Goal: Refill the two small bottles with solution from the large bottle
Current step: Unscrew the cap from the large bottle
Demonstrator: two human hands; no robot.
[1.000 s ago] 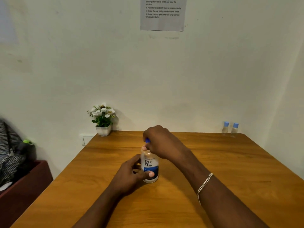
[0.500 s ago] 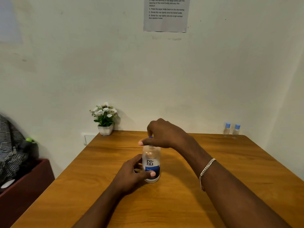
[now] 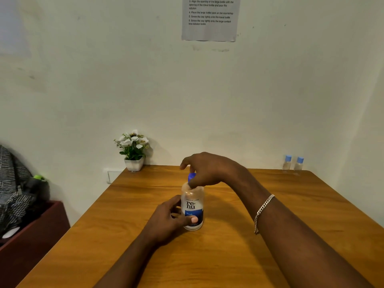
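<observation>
Held large bottle [image 3: 192, 204] upright on table [image 3: 270, 256], left hand [image 3: 166, 221] fingers [image 3: 194, 220] curled round its base; pinched blue cap [image 3: 191, 176], directly above, with right hand [image 3: 209, 169].

Holding the large bottle [image 3: 192, 206] upright on the wooden worktop [image 3: 228, 258], left hand [image 3: 166, 222] round its lower label. Pinching its blue cap [image 3: 191, 176] from above with the right hand [image 3: 211, 171]. Far right, two small bottles [image 3: 287, 164] side by side; far left, potted flowers [image 3: 133, 149].
</observation>
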